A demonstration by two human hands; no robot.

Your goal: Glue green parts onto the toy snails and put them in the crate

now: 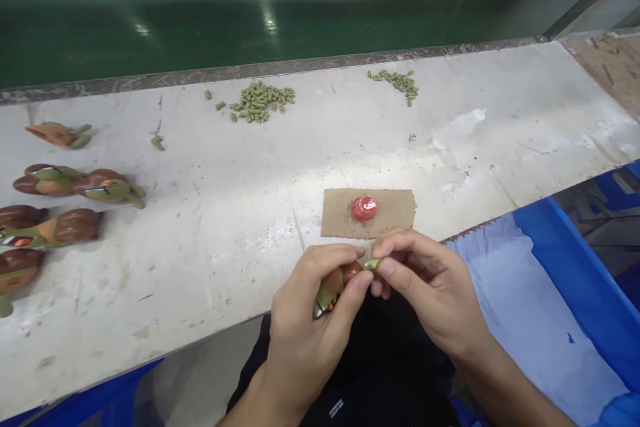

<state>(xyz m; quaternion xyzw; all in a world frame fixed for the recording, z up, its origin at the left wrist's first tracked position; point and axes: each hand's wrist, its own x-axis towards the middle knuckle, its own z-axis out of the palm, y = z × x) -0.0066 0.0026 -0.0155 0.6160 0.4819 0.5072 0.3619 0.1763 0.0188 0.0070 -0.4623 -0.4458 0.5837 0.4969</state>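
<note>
A small painted figure (334, 280) is held in the left hand (313, 313), its smooth brown rounded part, orange middle and green head showing between thumb and fingers, which are clamped around it near the front edge of the tabletop (240, 200). A stubby green peg (373, 264) is pinched between the thumb and forefinger of the right hand (430, 287), its paler tip pointed at the figure; whether the two are touching cannot be told. Just beyond the hands, a rectangle of matte brown cardboard (336, 215) is topped by a glossy, rounded red blob (364, 208). Similar knobbly pegs are heaped in a larger pile (257, 100) and a smaller pile (400, 83) along the far side. A translucent, bottle-shaped object (459, 129) is laid on its side at the right. At the left, glossy brown, orange and green figures (75, 225) are set out on the scuffed, speckled white surface. White lettering (337, 408) is printed on the black clothing (390, 367), too small to be read.
</note>
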